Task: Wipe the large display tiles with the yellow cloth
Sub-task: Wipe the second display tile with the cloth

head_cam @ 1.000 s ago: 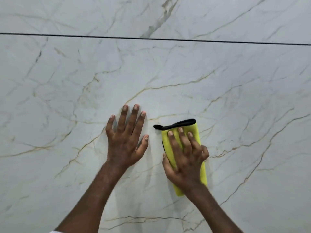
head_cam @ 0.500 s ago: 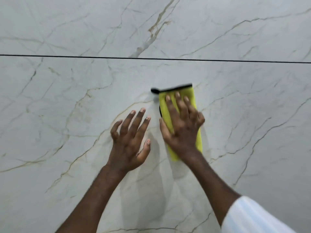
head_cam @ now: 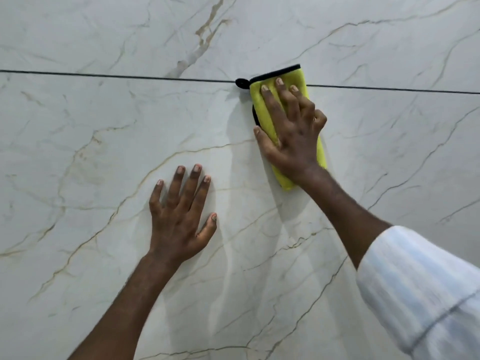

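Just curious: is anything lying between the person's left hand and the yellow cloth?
No. The head view shows only bare veined tile between the left hand and the yellow cloth, which the right hand presses.

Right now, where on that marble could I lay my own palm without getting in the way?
Widest bare stretch: the lower tile left of the left hand, below the seam. The upper tile is bare except where the yellow cloth crosses the seam. Tight: the gap between the left hand and the right hand pressing the cloth.
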